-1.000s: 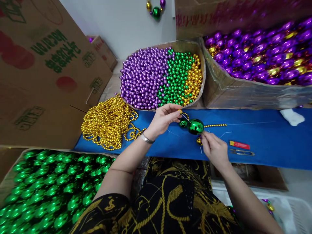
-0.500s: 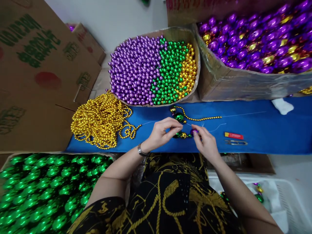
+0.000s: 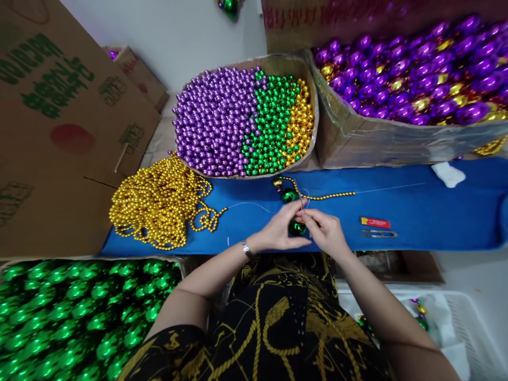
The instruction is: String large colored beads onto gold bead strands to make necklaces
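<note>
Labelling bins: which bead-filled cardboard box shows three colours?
The middle brown cardboard box, with small round purple, green and gold beads; the right cardboard box shows purple and gold, the lower-left cardboard box only green.

Green ball [image 3: 297, 228] glossy, smooth, mirror-like. Gold beads [image 3: 153, 198] shiny, metallic-looking. Table cover [image 3: 436, 222] matt cloth. Box [image 3: 43, 206] matt cardboard. Snips [image 3: 379, 234] bare metal. Lighter [image 3: 375, 222] looks smooth plastic.

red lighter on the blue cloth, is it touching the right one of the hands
Apart: the head view shows bare blue cloth between the red lighter and the right hand.
</note>
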`<state>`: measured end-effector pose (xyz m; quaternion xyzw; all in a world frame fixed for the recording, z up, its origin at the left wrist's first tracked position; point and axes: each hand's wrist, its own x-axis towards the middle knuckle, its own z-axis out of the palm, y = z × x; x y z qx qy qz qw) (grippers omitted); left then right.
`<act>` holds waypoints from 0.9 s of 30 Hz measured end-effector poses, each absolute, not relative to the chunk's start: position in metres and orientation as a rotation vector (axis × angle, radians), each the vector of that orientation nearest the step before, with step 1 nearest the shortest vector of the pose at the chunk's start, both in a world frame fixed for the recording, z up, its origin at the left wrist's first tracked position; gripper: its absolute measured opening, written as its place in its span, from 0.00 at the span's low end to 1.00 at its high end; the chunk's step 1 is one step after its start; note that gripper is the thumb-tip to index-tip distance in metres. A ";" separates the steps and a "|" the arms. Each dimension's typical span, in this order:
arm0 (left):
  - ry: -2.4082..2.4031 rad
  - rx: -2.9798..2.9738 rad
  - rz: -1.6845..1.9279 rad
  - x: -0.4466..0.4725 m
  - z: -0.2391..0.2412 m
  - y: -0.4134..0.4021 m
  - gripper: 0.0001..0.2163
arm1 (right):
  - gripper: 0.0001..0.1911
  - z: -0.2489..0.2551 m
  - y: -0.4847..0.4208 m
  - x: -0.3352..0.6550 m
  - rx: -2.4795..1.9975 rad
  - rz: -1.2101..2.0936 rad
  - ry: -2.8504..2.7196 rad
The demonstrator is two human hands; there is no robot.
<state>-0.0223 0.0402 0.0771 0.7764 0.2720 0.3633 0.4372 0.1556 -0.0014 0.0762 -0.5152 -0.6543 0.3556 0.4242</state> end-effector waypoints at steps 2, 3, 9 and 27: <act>0.744 1.934 0.805 -0.013 0.058 0.038 0.39 | 0.16 0.081 -0.003 0.157 -1.272 1.070 -1.487; 0.785 1.937 0.788 -0.009 0.052 0.038 0.37 | 0.17 0.084 -0.004 0.159 -1.257 1.135 -1.387; 0.841 2.608 0.570 -0.012 0.054 0.047 0.13 | 0.12 0.128 -0.013 0.202 -1.127 1.037 -0.928; 1.058 2.878 0.169 -0.028 0.080 0.069 0.22 | 0.16 0.141 -0.015 0.311 -1.226 0.438 -0.864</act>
